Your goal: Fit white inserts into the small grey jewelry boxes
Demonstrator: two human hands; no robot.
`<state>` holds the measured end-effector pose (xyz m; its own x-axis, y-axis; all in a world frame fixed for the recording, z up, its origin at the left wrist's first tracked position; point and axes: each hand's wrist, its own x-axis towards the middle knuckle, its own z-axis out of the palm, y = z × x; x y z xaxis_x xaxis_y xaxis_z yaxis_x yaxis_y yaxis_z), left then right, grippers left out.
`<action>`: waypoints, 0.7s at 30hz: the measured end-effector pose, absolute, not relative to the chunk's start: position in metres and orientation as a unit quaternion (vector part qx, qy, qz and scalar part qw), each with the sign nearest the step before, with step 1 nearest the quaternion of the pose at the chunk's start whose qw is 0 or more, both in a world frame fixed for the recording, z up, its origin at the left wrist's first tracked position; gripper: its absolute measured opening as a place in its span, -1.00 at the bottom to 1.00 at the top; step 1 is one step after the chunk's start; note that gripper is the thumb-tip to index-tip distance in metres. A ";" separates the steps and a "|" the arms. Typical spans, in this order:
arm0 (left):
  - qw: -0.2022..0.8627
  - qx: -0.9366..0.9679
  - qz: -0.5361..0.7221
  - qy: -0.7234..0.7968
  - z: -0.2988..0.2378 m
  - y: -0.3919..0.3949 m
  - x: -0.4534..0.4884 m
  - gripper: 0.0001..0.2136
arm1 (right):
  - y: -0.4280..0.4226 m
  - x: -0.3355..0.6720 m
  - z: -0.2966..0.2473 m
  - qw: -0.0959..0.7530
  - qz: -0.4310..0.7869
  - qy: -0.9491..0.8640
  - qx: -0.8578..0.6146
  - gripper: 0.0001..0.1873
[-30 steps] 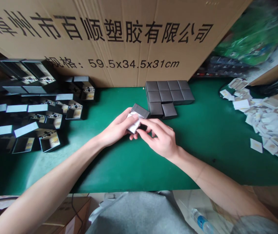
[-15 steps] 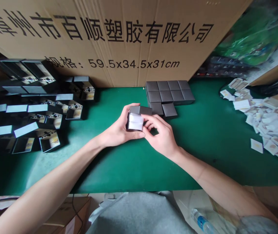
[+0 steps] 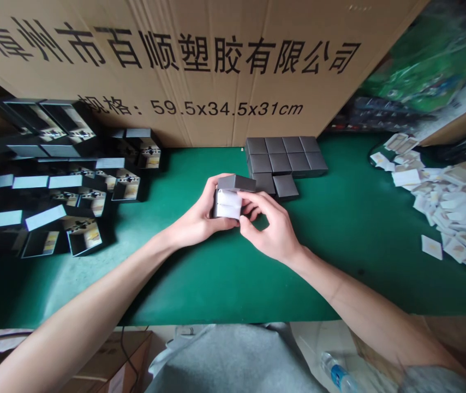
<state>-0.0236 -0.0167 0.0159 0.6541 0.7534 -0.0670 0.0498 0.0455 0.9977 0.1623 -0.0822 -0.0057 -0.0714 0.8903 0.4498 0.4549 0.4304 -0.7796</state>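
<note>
My left hand (image 3: 196, 219) is wrapped round a small dark ring box (image 3: 237, 183), held with its lid raised above the green tabletop. Inside the box shows a white slotted insert (image 3: 228, 204), its groove running across. At the insert's right edge is my right hand (image 3: 272, 224), index fingertip on the upper corner and thumb by the lower one. The other right fingers curl behind, partly hidden. Just beyond the hands, closed dark boxes (image 3: 284, 154) stand in a tight block.
Dark boxes with lids up (image 3: 83, 237) crowd the left side, some stacked. A heap of white inserts (image 3: 454, 202) lies at the right. Behind the table rises a large printed carton (image 3: 200, 76). A plastic bottle (image 3: 335, 374) is below the front edge.
My right thumb has shifted slightly at the insert's lower corner. Both hands stay in nearly the same place round the ring box.
</note>
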 end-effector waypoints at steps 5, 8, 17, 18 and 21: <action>0.662 0.636 0.261 0.299 0.014 -0.017 -0.024 -0.23 | -0.082 0.165 -0.005 0.426 0.141 -0.753 -0.481 -0.47; 0.661 0.645 0.253 0.289 0.011 -0.018 -0.024 -0.22 | -0.083 0.165 -0.008 0.411 0.155 -0.751 -0.492 -0.44; 0.618 0.684 0.265 0.284 0.011 -0.019 -0.023 -0.23 | -0.086 0.162 -0.016 0.395 0.125 -0.743 -0.526 -0.58; 0.615 0.685 0.266 0.285 0.011 -0.019 -0.023 -0.23 | -0.086 0.162 -0.016 0.398 0.125 -0.741 -0.527 -0.58; 0.612 0.688 0.269 0.284 0.011 -0.019 -0.022 -0.23 | -0.086 0.162 -0.016 0.403 0.130 -0.735 -0.529 -0.59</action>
<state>-0.0222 -0.0187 0.0106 0.6941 0.7195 0.0221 0.0618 -0.0901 0.9940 0.1619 -0.0860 -0.0161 -0.1159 0.8830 0.4548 0.6730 0.4065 -0.6179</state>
